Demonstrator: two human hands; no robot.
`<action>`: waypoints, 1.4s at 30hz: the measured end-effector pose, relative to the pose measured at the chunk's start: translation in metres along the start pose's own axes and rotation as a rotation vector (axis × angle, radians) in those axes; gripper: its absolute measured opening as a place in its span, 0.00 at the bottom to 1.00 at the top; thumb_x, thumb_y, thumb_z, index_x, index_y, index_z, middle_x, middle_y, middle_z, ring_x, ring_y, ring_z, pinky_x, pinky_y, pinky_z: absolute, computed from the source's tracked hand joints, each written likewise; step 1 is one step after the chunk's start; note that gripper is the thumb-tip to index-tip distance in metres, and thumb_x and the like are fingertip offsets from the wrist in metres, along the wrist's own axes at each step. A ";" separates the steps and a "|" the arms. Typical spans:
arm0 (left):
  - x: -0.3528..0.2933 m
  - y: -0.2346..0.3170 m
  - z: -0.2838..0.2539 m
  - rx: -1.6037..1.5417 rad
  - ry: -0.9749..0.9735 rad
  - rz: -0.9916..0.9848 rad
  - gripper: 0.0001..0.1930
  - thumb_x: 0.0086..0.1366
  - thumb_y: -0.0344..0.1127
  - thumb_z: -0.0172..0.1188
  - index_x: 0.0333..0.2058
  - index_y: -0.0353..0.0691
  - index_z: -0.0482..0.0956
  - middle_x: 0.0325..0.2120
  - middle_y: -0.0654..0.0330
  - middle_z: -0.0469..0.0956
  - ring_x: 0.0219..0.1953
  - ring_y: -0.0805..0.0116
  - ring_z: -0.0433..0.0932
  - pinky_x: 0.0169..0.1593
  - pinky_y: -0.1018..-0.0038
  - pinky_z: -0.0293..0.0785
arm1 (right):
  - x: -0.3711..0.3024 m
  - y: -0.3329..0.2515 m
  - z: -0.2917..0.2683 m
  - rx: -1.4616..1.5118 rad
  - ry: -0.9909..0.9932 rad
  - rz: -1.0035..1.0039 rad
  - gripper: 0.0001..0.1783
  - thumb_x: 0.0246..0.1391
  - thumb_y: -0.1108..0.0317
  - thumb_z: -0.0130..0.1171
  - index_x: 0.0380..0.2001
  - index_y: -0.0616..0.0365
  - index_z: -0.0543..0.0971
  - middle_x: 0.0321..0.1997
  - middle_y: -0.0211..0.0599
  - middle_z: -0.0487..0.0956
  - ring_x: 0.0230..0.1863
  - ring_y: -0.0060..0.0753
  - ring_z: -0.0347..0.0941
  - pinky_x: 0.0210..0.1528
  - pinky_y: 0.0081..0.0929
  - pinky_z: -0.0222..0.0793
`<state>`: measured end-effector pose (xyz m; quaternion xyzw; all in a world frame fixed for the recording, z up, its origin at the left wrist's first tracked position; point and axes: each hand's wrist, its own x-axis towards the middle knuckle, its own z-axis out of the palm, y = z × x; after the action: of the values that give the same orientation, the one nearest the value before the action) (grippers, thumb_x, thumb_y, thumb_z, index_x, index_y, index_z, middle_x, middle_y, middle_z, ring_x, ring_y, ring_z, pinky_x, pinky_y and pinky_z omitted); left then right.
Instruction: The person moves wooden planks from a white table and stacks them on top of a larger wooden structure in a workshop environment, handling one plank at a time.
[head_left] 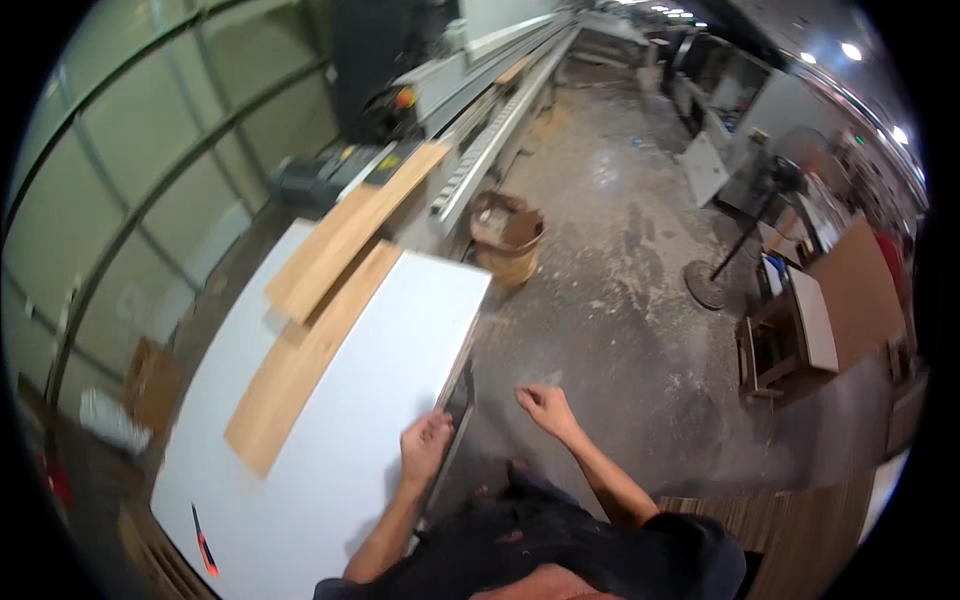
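Note:
My left hand (427, 445) is at the right edge of a white-topped table (370, 400), its fingers curled in with nothing showing between them. Out over the floor, apart from the table, my right hand (545, 406) is also closed, fingers bent together and no object visible. Two long light-wood boards lie beyond my left hand. The nearer board (300, 390) rests flat on the white top. The other board (360, 230) sits farther back and reaches past the table's far end toward the machine. A utility knife (205, 545) with an orange-red handle lies at the table's near left.
A long machine with a rail (510, 125) runs away past the table's far end. Beside it on the floor stands a brown bin (507, 240). To the right are a pedestal fan (705, 285) and a wooden stool-like stand (785, 345). A cardboard box (152, 385) is at the left.

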<state>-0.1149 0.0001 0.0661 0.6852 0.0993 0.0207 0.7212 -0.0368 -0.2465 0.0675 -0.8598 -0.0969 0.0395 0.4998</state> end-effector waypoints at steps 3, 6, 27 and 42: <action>-0.011 0.019 -0.021 -0.016 0.213 0.046 0.17 0.62 0.25 0.54 0.50 0.26 0.70 0.40 0.52 0.79 0.37 0.71 0.77 0.44 0.78 0.73 | 0.034 -0.024 0.025 0.067 -0.120 -0.158 0.16 0.53 0.64 0.56 0.42 0.63 0.78 0.28 0.45 0.80 0.27 0.25 0.73 0.32 0.26 0.69; 0.001 0.014 -0.045 -0.053 0.381 -0.014 0.17 0.62 0.25 0.53 0.50 0.25 0.69 0.40 0.51 0.78 0.38 0.71 0.77 0.42 0.78 0.73 | 0.083 -0.032 0.045 0.064 -0.294 -0.116 0.15 0.53 0.66 0.56 0.42 0.63 0.79 0.30 0.42 0.81 0.30 0.23 0.75 0.33 0.25 0.69; -0.044 0.026 -0.030 -0.156 1.140 -0.123 0.17 0.63 0.29 0.55 0.50 0.28 0.70 0.41 0.50 0.78 0.39 0.63 0.79 0.41 0.72 0.76 | 0.470 -0.105 0.230 1.075 -0.071 0.417 0.16 0.51 0.69 0.61 0.39 0.63 0.69 0.33 0.41 0.72 0.23 0.30 0.68 0.16 0.26 0.64; -0.079 -0.020 -0.237 0.341 1.487 -0.030 0.35 0.62 0.42 0.59 0.58 0.21 0.55 0.52 0.40 0.65 0.54 0.53 0.67 0.56 0.66 0.64 | 0.111 -0.153 0.321 1.091 -0.514 0.501 0.18 0.57 0.62 0.56 0.45 0.62 0.70 0.41 0.38 0.76 0.38 0.30 0.75 0.37 0.29 0.73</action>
<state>-0.2353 0.2186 0.0461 0.5915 0.5698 0.4513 0.3490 -0.0006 0.1238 0.0435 -0.4425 0.0238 0.4028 0.8008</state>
